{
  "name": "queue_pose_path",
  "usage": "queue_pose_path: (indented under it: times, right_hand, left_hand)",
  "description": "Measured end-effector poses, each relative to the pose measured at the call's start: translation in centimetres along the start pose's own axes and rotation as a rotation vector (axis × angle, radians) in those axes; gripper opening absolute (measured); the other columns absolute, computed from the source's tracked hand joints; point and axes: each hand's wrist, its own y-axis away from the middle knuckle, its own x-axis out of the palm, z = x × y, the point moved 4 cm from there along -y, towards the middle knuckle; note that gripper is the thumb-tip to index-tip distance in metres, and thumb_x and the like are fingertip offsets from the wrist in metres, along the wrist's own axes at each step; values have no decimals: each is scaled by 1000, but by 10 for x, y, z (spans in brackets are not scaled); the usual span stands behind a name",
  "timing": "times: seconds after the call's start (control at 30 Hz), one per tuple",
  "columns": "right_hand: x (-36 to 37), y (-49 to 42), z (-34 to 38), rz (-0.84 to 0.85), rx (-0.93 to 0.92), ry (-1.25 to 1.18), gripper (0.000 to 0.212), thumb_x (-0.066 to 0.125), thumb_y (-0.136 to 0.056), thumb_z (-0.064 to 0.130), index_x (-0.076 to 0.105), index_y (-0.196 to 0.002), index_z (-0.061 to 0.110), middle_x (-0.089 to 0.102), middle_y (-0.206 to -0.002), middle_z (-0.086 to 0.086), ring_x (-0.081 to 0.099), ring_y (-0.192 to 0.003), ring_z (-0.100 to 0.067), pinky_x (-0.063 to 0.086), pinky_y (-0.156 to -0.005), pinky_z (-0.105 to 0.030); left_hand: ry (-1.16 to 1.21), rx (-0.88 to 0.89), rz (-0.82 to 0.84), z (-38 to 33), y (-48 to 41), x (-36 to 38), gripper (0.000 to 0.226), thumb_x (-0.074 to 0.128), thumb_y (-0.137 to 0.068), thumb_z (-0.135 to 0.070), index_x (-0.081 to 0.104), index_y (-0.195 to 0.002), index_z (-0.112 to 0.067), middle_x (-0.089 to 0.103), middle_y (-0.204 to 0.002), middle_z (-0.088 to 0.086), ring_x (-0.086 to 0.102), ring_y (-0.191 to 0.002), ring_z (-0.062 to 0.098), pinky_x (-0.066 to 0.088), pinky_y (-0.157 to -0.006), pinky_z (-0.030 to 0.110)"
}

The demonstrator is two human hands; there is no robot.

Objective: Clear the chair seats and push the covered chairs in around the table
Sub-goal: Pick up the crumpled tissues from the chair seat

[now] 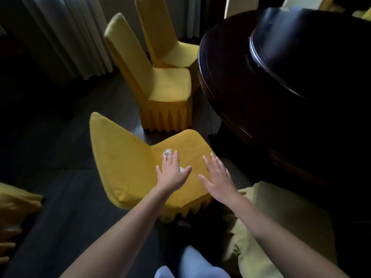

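A dim room, from my feed: dark floor (60, 177), pale curtains (70, 37), a dark round table (230, 67) on the right. The nearest yellow-covered chair (190, 141) stands clear of the table's edge. A crumpled white scrap (167, 152) lies at the seat's back edge, against the backrest, just past the fingertips of my left hand (172, 171). A second white bit (181, 169) peeks out beside that thumb. The left hand is plainly the nearer one. My right hand (217, 177) hovers over the seat's middle. Both hands are flat, fingers spread, holding nothing. The scrap looks light and wadded, an easy pinch.
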Motion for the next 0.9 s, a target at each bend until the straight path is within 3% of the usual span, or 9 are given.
queue_pose_path:
  times: [0.27, 0.5, 0.63, 0.73, 0.9]
  right_hand:
    - [33, -96, 9, 200, 61, -72, 66, 44, -98, 40, 9, -152, 27, -4, -161, 4, -3, -147, -17, 15, -117, -42]
    - [105, -148, -14, 364, 228, -176, 66, 45, -98, 39, 12, -152, 24, -1, -161, -1, 4, -147, -23, 16, -118, -42]
    - [157, -175, -31, 448, 269, -244, 65, 47, -97, 37, 15, -151, 20, 3, -161, -4, 8, -146, -26, 18, -117, -44]
    - [197, -205, -41, 403, 329, -310, 64, 48, -96, 37, 18, -150, 23, 16, -159, -6, 20, -144, -28, 26, -114, -43]
    - [255, -242, -48, 304, 385, -377, 62, 50, -95, 37, 20, -149, 35, 28, -153, 1, 32, -137, -26, 41, -102, -45]
  left_hand:
    - [-70, -174, 83, 58, -125, -18, 74, 43, -94, -48, 8, -151, -17, 1, -160, 4, -1, -147, 25, 3, -115, 52]
    - [-208, -169, 316, 103, -205, 37, 78, 46, -92, -51, 8, -151, -19, 3, -160, 4, 6, -147, 24, 10, -116, 51]
    - [-200, -93, 347, 126, -249, 59, 75, 54, -90, -42, 18, -150, -15, 12, -158, 10, 15, -145, 26, 22, -116, 43]
    - [-243, -1, 365, 148, -281, 78, 73, 59, -88, -33, 24, -148, -13, 19, -156, 10, 21, -142, 28, 28, -113, 42]
    - [-435, 125, 479, 191, -337, 106, 75, 64, -86, -27, 22, -147, -14, 12, -157, 13, 22, -140, 36, 31, -109, 51]
